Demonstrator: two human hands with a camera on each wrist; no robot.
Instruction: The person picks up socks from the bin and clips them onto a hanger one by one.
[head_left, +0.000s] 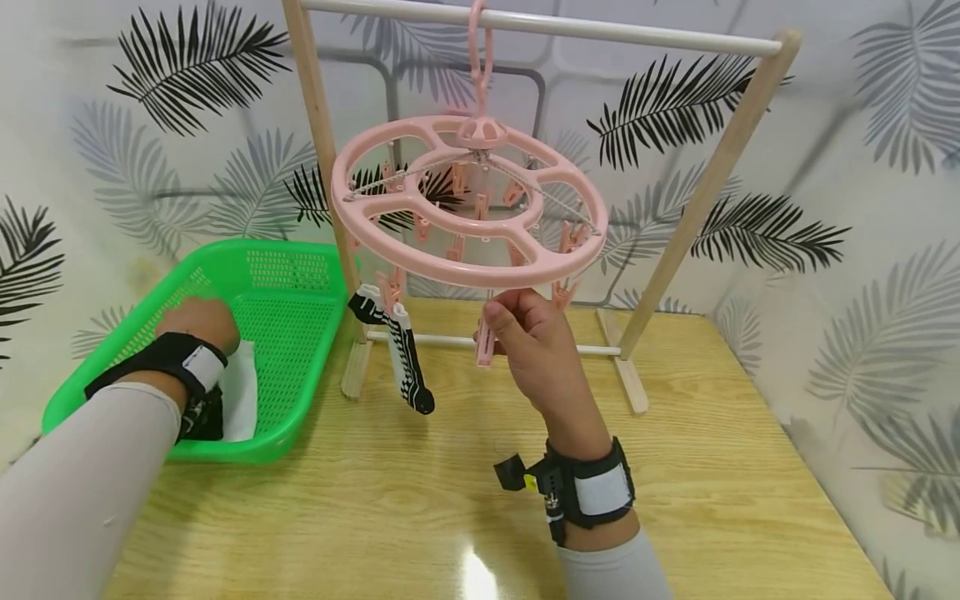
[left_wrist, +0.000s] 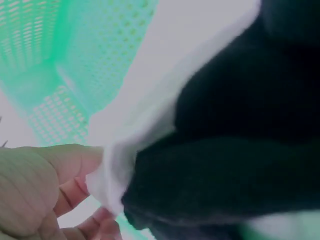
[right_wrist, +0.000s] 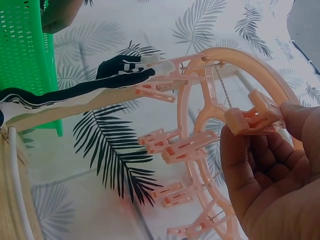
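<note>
My right hand (head_left: 536, 350) pinches a pink clothespin (head_left: 486, 343) that hangs below the round pink drying hanger (head_left: 468, 271). In the right wrist view the clothespin (right_wrist: 252, 117) sits between thumb and fingers. My left hand (head_left: 201, 325) reaches into the green basket (head_left: 300, 425). Its thumb and fingers pinch the white edge of a black-and-white fabric piece (left_wrist: 120, 170), whose kind cannot be made out. A patterned black-and-white sock (head_left: 405, 354) hangs from clothespins at the hanger's left side.
The hanger hangs from the white rail (head_left: 600, 29) of a wooden rack (head_left: 697, 200). Several other pink clothespins (right_wrist: 187, 147) dangle under the ring. Rack and basket stand on a wood-grain table (head_left: 712, 467) before a leaf-patterned wall (head_left: 862, 292).
</note>
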